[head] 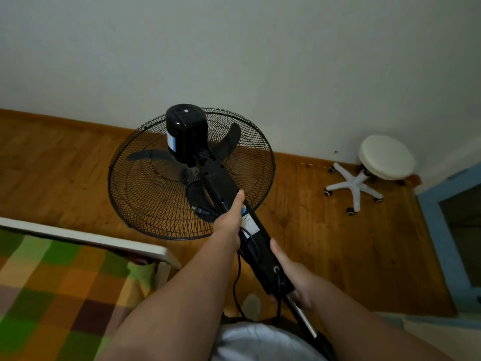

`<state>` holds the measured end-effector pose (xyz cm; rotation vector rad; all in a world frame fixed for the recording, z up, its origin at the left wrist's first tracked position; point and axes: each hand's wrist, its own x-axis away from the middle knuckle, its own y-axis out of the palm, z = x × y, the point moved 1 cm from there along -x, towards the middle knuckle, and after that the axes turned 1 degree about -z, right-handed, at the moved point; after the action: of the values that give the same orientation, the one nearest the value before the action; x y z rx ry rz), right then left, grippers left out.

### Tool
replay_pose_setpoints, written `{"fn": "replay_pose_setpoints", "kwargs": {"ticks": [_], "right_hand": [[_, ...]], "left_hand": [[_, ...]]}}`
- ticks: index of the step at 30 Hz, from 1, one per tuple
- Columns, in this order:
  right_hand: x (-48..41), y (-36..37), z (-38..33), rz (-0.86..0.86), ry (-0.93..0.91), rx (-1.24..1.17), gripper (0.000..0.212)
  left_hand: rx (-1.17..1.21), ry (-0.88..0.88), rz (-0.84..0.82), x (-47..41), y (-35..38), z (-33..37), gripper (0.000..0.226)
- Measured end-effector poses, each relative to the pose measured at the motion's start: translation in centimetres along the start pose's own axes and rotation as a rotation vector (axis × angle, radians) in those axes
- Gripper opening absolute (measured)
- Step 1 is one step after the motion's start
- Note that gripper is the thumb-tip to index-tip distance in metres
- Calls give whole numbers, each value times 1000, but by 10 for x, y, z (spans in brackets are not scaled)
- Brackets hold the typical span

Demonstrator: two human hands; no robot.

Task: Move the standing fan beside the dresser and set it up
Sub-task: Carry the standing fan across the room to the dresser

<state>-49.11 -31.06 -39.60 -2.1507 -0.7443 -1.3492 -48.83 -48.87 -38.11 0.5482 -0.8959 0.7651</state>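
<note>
Head view is looking down along the standing fan [221, 183], which is leaning away from the person with its head toward the wall [234, 48]. Base is sitting out of frame, so can't tell if it's touching the floor [325, 243].

Both hands are holding it by the black control column [260, 248]:
- Left hand [230, 220] is gripping the upper part of the column, just below the neck. Thumb is lying straight along the top, fingers curling round the far side out of sight.
- Right hand [291, 277] is gripping the lower end, where the column is meeting the chrome pole [302, 316]. Thumb is running up the column's right edge, fingers wrapping underneath.

Grille [145, 194] is facing down and away, back side toward the camera, with the blades [148, 155] showing through it. Motor housing [184, 131] is sticking up toward the lens, pale label on its left side. Cord [235, 282] is hanging off the column between the two forearms, and its plug [201, 210] is lying against the grille just beside the left hand.

Bed [52, 282] with a green-orange-brown checked cover and a white frame is sitting at lower left, its corner near the grille's rim but apart from it. White stool [385, 157] with a round cushion and five castors is standing by the wall at right, well apart from the fan. Blue-framed panel [440, 230] is running along the right edge; can't tell what it is.
</note>
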Motion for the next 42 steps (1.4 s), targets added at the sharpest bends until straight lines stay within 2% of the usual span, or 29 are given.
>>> {"fn": "replay_pose_setpoints", "kwargs": {"ticks": [3,6,8,10,11,16,22,26,30,31,35,38,40,42], "right_hand": [[-11,3,-27,-20,4,51,146],[-22,9,-62,-32,13,100,129],[-36,13,-84,-41,10,132,126],[-49,20,-108,-68,21,166,137],[-57,26,-123,-69,15,174,140],[-87,55,-195,-59,-1,213,141],[-112,79,-263,-51,-37,236,136],[-121,88,-299,-66,-67,290,136],[-135,94,-337,-111,-66,336,140],[-140,95,-353,-139,-64,347,141],[-156,94,-399,-205,-76,402,137],[-176,87,-443,-213,-77,471,136],[-183,80,-475,-252,-72,497,123],[-190,77,-501,-310,-74,527,109]], "left_hand": [[26,-35,30,-23,-3,17,134],[59,-50,48,-51,-10,41,135],[80,-56,43,-50,-16,68,113],[107,-36,10,-57,-23,94,85],[126,-41,4,-66,-28,107,84],[176,-53,60,-106,-50,166,107],[251,8,74,-130,-71,228,85],[294,42,96,-139,-79,257,91],[358,43,165,-163,-84,281,134],[372,46,186,-171,-84,291,138],[407,77,244,-180,-78,328,112],[459,72,267,-203,-69,359,124],[482,77,286,-218,-62,377,131],[513,84,309,-224,-59,395,127]]}}
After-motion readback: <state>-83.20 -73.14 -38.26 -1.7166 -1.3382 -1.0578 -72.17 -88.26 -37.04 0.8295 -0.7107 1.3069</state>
